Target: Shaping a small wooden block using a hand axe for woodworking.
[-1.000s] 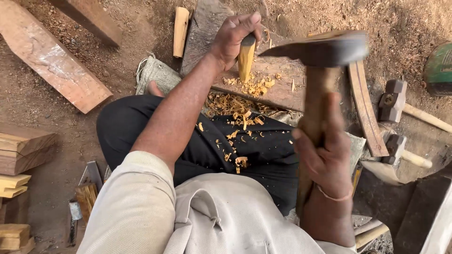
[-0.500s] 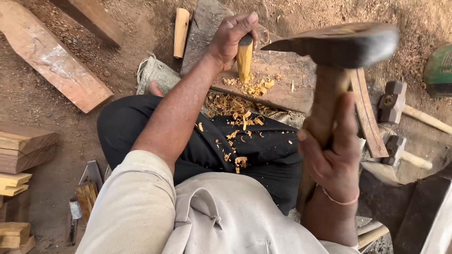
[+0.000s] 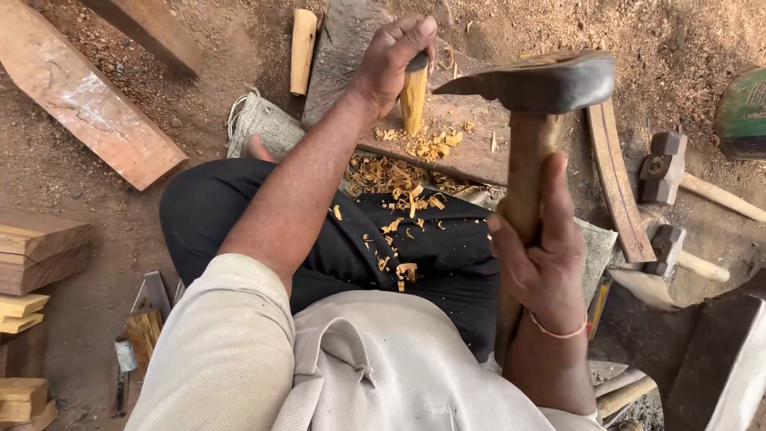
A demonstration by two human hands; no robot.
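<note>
Raised higher than before, the adze [image 3: 531, 84] sits clenched in the right hand [image 3: 542, 255]; the left hand [image 3: 391, 60] grasps an upright peg [image 3: 413, 96] on the chopping block [image 3: 471, 144], sawdust-strewn dirt floor [image 3: 159, 223] at nine o'clock.

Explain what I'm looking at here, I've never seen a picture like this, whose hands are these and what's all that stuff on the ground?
The camera sits on a person's head and looks down, so you see their own arms, lap and legs. There is no machine. The left hand holds a short pale wooden peg upright on a worn wooden block. The right hand grips the wooden handle of an axe-like tool, raised above the block. Yellow wood chips lie on the block and on the dark trousers. On the dirt around sit planks, stacked wood pieces and two hammers.
</note>
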